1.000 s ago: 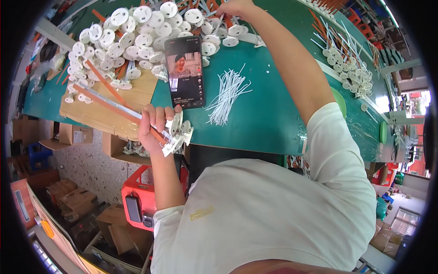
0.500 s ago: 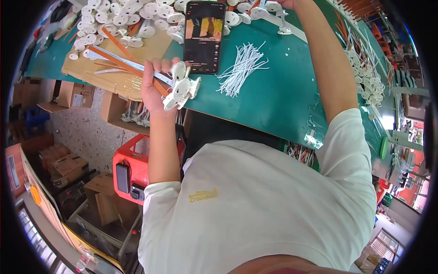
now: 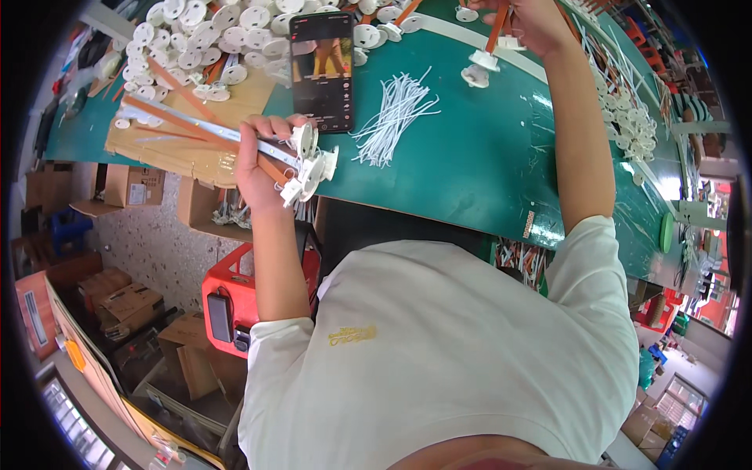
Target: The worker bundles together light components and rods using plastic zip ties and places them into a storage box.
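Note:
My left hand (image 3: 262,160) grips a bundle of long orange and white strips (image 3: 176,125) whose ends carry white round discs (image 3: 308,164), held at the near edge of the green table (image 3: 486,157). My right hand (image 3: 529,22) is stretched far out over the table and holds an orange strip with a white disc (image 3: 484,59) at its lower end. Between the hands lie a black phone (image 3: 321,70) with a lit screen and a loose bunch of white ties (image 3: 392,117).
A heap of white round discs (image 3: 211,39) covers the far left of the table, partly on a cardboard sheet (image 3: 188,153). More white parts (image 3: 630,117) line the right side. Below are a red stool (image 3: 235,301) and cardboard boxes (image 3: 125,301) on the floor.
The view has tilted down, so the table sits higher in the picture. My right hand has drawn back a little from the heap with an orange strip and disc. My left hand keeps its bundle.

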`<move>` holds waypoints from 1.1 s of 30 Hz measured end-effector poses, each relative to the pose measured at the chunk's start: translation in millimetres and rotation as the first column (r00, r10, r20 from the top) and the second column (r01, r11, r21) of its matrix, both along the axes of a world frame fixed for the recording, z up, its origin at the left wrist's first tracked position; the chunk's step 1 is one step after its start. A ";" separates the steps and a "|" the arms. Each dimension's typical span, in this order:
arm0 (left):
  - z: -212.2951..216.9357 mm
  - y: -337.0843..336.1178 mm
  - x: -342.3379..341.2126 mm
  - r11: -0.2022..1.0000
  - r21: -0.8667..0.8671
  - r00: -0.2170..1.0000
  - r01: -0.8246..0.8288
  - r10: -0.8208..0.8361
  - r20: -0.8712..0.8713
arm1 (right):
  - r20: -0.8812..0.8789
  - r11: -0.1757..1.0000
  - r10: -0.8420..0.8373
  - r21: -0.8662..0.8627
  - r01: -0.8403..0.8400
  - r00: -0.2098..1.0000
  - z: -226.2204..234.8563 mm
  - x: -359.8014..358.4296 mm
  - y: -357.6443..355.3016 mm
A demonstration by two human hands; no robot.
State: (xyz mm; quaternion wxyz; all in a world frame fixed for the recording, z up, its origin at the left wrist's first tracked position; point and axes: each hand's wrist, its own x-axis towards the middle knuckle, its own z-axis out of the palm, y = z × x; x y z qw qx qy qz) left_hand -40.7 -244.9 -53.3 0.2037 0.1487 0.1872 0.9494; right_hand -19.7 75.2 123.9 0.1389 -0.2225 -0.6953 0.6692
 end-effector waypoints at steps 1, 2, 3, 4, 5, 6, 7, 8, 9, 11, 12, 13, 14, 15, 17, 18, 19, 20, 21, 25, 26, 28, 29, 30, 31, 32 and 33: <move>10.9 4.0 0.8 0.999 -0.044 0.999 -0.009 0.006 -0.047 | -0.010 1.000 -0.021 0.000 0.021 1.000 -8.0 3.4 16.4; 26.7 7.9 9.8 1.000 -0.002 0.999 -0.005 0.005 -0.037 | -0.374 0.844 0.438 -0.142 -0.517 0.818 -35.9 -2.1 38.4; 43.1 19.0 14.0 1.000 0.000 0.999 0.004 -0.004 -0.037 | -0.698 0.441 0.627 -0.049 -0.896 0.346 -48.2 0.8 52.3; 58.7 27.0 17.9 0.987 -0.159 0.979 -0.030 -0.003 -0.204 | -0.237 0.914 0.395 0.004 -0.406 0.887 -5.4 47.0 12.9; 71.9 42.6 22.1 0.950 -0.303 0.925 -0.072 -0.050 -0.378 | -0.242 0.922 0.378 0.008 -0.388 0.894 2.9 72.2 -1.6; 80.4 63.4 22.3 0.923 -0.383 0.876 -0.020 -0.168 -0.452 | -0.201 0.932 0.359 0.127 -0.339 0.911 8.1 87.6 -12.1; 88.1 81.6 22.2 0.882 -0.471 0.814 0.002 -0.275 -0.511 | -0.166 0.921 0.350 0.238 -0.307 0.922 9.9 92.0 -17.9; 90.7 93.1 27.1 0.844 -0.535 0.795 0.033 -0.347 -0.498 | -0.176 0.915 0.377 0.223 -0.336 0.909 -0.6 87.1 -21.9; 96.6 109.4 33.8 0.806 -0.586 0.755 0.089 -0.438 -0.488 | -0.156 0.889 0.444 0.199 -0.412 0.882 -8.1 93.1 -23.2; 91.5 140.6 40.9 0.790 -0.603 0.704 0.110 -0.490 -0.514 | -0.139 0.870 0.486 0.171 -0.463 0.862 -26.5 103.3 -14.6; 87.8 151.9 42.7 0.777 -0.617 0.660 0.124 -0.529 -0.534 | -0.142 0.905 0.394 0.231 -0.357 0.908 -35.9 106.1 -6.2; 84.8 160.6 43.3 0.773 -0.620 0.652 0.137 -0.541 -0.531 | -0.147 0.925 0.298 0.288 -0.248 0.943 -42.4 110.4 0.2; 82.0 168.1 44.0 0.730 -0.668 0.637 0.143 -0.585 -0.503 | -0.126 0.939 0.235 0.286 -0.192 0.964 -46.6 116.6 4.7; 78.0 174.5 44.3 0.685 -0.714 0.623 0.146 -0.624 -0.471 | -0.124 0.942 0.225 0.282 -0.183 0.966 -48.1 123.2 8.3; 68.4 183.2 44.2 0.686 -0.703 0.597 0.188 -0.648 -0.473 | -0.064 0.934 0.283 0.245 -0.260 0.957 -47.8 132.1 11.0; 63.7 184.9 43.8 0.682 -0.722 0.598 0.115 -0.628 -0.498 | -0.062 0.936 0.279 0.241 -0.257 0.958 -50.8 132.7 12.9; 62.1 188.5 44.7 0.676 -0.735 0.592 0.046 -0.611 -0.526 | -0.082 0.928 0.271 0.287 -0.238 0.959 -54.8 132.7 17.5; 59.7 189.3 42.3 0.674 -0.737 0.587 0.053 -0.618 -0.523 | -0.100 0.917 0.266 0.332 -0.219 0.959 -59.1 132.1 21.8; 57.1 187.6 37.8 0.665 -0.743 0.586 -0.073 -0.574 -0.572 | -0.099 0.920 0.258 0.330 -0.213 0.961 -64.5 130.7 25.7; 68.8 183.6 41.9 0.604 -0.737 0.600 -0.302 -0.480 -0.640 | -0.078 0.910 0.210 0.381 -0.166 0.975 -75.2 129.3 34.2; 73.1 183.0 40.9 0.545 -0.778 0.593 -0.313 -0.528 -0.608 | -0.148 0.943 0.205 0.295 -0.155 0.967 -77.3 127.3 32.1; 78.2 183.0 42.8 0.532 -0.786 0.626 -0.314 -0.506 -0.593 | -0.217 0.968 0.194 0.201 -0.151 0.957 -75.9 125.9 27.5; 78.7 183.1 43.4 0.525 -0.791 0.658 -0.315 -0.480 -0.580 | -0.191 0.969 0.172 0.207 -0.131 0.966 -68.3 127.9 24.0; 77.8 184.0 42.4 0.521 -0.793 0.659 -0.314 -0.482 -0.578 | -0.165 0.970 0.148 0.214 -0.111 0.975 -63.1 128.5 22.4; 76.6 185.5 41.8 0.515 -0.788 0.649 -0.338 -0.478 -0.591 | -0.164 0.972 0.144 0.209 -0.108 0.976 -61.5 128.8 22.4; 75.6 186.8 41.8 0.510 -0.781 0.639 -0.360 -0.475 -0.605 | -0.156 0.973 0.133 0.208 -0.099 0.979 -60.6 129.3 22.6; 75.3 187.7 42.3 0.509 -0.784 0.639 -0.356 -0.480 -0.601 | -0.147 0.974 0.122 0.208 -0.090 0.982 -61.1 130.2 22.9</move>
